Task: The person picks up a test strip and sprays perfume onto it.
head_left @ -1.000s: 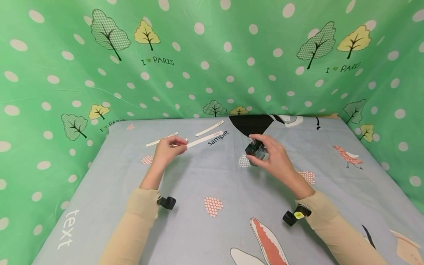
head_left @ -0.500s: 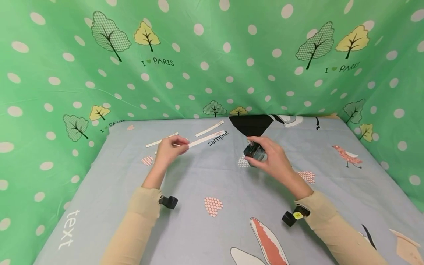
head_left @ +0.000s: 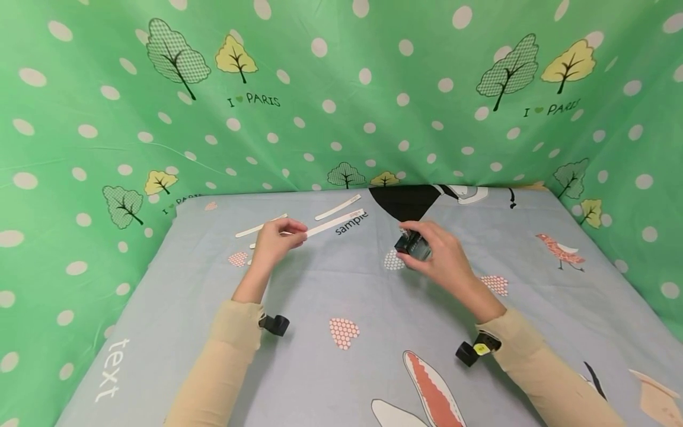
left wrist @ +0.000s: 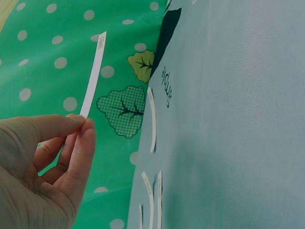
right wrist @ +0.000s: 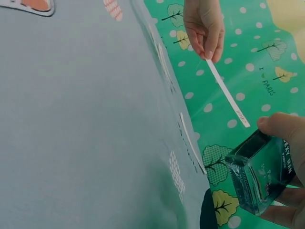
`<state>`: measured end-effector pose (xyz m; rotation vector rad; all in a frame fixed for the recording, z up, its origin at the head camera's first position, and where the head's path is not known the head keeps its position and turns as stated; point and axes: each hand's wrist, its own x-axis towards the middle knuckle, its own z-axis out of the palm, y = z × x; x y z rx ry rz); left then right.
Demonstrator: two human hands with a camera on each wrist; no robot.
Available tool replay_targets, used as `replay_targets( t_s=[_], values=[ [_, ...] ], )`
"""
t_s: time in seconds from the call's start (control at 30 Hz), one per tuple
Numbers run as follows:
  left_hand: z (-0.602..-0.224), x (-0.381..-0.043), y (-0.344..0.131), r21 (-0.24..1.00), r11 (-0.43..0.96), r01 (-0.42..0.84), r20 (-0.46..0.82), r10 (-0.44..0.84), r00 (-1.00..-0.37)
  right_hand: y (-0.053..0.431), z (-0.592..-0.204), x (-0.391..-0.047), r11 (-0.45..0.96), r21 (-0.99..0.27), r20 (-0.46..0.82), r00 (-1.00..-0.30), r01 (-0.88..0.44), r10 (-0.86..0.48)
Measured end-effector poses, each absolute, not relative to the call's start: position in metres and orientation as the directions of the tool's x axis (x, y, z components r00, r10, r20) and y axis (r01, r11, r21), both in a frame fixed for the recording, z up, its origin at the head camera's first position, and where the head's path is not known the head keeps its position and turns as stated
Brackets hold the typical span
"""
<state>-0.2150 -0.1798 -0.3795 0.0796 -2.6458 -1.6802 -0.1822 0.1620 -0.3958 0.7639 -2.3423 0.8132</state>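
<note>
We hold a bottle (right wrist: 257, 176) above the gray cloth (head_left: 304, 379), thumb and fingers of our right hand (head_left: 444, 255) parted to its width and curled around it. Left of the bottle, our left hand (head_left: 274, 240) pinches a strip (head_left: 338, 222), thumb against fingertips, its lettered end toward the bottle but apart. Beyond, left of the bottle, lie other strips (head_left: 337, 207).

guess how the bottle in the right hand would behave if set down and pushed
The bottle looks like thick clear glass, so it is probably heavy for its size and may chip if knocked over. Its smooth, shiny faces could feel slippery. With flat, boxy sides, it seems unlikely to roll.
</note>
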Motion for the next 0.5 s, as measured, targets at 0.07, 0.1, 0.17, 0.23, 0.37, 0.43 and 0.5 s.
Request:
replay_targets(
  t_s=[0.07,0.1,0.17,0.23,0.37,0.43,0.5],
  values=[
    [-0.3793,-0.2152,-0.1795,0.906,0.421,-0.038,-0.021,-0.046,-0.999,0.1623,-0.3957,-0.1816,0.659,-0.381,0.629,-0.704,-0.649,-0.330],
    [-0.3790,-0.2151,-0.1792,0.909,0.416,-0.038,-0.021,-0.046,-0.999,0.1623,-0.3951,-0.1812,0.658,-0.385,0.624,-0.708,-0.647,-0.331],
    [-0.3785,-0.2151,-0.1786,0.913,0.406,-0.036,-0.018,-0.047,-0.999,0.1624,-0.3948,-0.1808,0.655,-0.394,0.616,-0.714,-0.645,-0.333],
    [-0.3784,-0.2154,-0.1778,0.916,0.400,-0.026,-0.009,-0.043,-0.999,0.1628,-0.3951,-0.1807,0.651,-0.399,0.614,-0.716,-0.646,-0.334],
    [-0.3782,-0.2166,-0.1752,0.924,0.382,-0.007,0.009,-0.040,-0.999,0.1635,-0.3960,-0.1809,0.646,-0.410,0.612,-0.720,-0.644,-0.329],
    [-0.3781,-0.2179,-0.1740,0.923,0.384,-0.009,0.008,-0.042,-0.999,0.1638,-0.3964,-0.1811,0.645,-0.415,0.612,-0.722,-0.641,-0.324],
    [-0.3782,-0.2197,-0.1732,0.922,0.387,-0.024,-0.007,-0.046,-0.999,0.1641,-0.3971,-0.1813,0.645,-0.417,0.614,-0.722,-0.641,-0.320]
  ],
)
